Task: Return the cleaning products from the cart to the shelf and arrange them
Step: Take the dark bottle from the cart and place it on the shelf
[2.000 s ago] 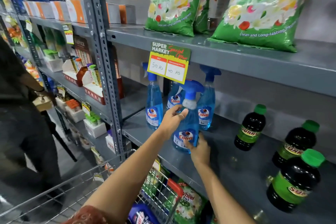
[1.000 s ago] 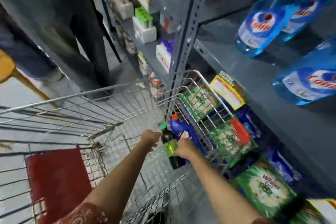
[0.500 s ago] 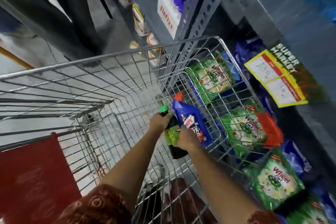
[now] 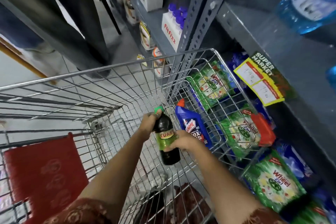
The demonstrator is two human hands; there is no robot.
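Inside the wire cart I hold a dark bottle with a green cap and a green Sunny label. My left hand grips its neck just under the cap. My right hand wraps its label from the right. A blue Harpic bottle with a red cap leans against the cart's right wall, just beside the dark bottle. The grey shelf runs along the right, with blue spray bottles standing on it.
Green Wheel detergent bags lie on the low shelf beyond the cart's right wall. A yellow price tag hangs on the shelf edge. The cart's red seat flap is at left. Another person's legs stand ahead on the left.
I left the spray bottle on the shelf and looked down into the cart. Both hands closed on the dark bottle, which now sits higher off the cart floor, apart from the blue bottle.
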